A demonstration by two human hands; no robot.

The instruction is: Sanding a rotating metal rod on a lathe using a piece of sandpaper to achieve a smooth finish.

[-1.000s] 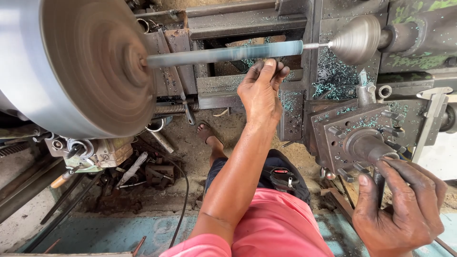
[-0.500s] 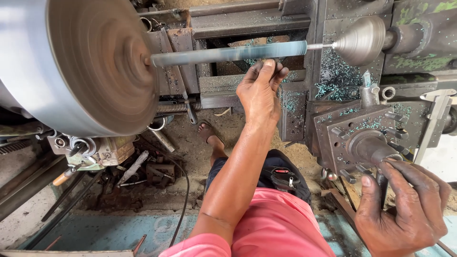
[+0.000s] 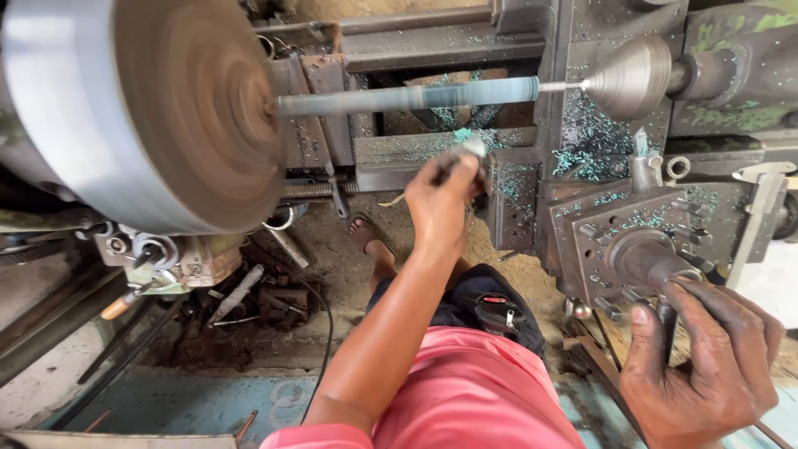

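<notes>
Two hands point(image 3: 440, 199) point(image 3: 706, 366), one rod point(image 3: 407, 97), one chuck point(image 3: 150, 108)

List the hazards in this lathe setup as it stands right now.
The left hand is bare and sits just below the spinning rod; a slip upward could bring fingers against it. The blurred chuck is unguarded, close to the forearm. Teal chips litter the carriage where the right hand grips a dark handle, so cuts seem possible.

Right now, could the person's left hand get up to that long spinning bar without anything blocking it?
Probably yes. The left hand is raised just below the spinning bar, and only open space shows between them. It already pinches a small pale object, so its fingers are not free. The right hand grips a dark lever off to the side.
</notes>
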